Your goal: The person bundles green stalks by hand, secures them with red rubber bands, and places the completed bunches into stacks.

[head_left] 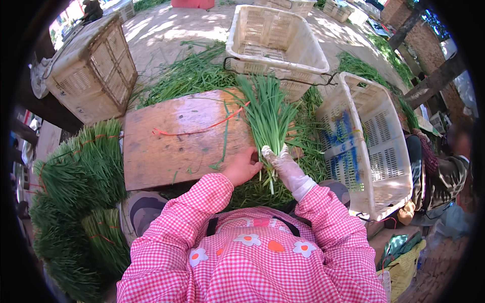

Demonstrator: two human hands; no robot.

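By the board (pixel 172 156), the right hand (pixel 286 167) clasps stalks (pixel 269 113), left hand (pixel 242 167) apparently curled.

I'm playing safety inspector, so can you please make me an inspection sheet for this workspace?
Surface: wooden board with a red tie and green scraps.
Things: bunch of green stems; tied bundles at left.
Clutter: loose greens behind the board.
Hands: gloved right hand holds the bunch; bare left hand close beside it, touch unclear.
Cables: nothing seen, only dark wire by a crate.
Surroundings: more crates left and right; a person far right.
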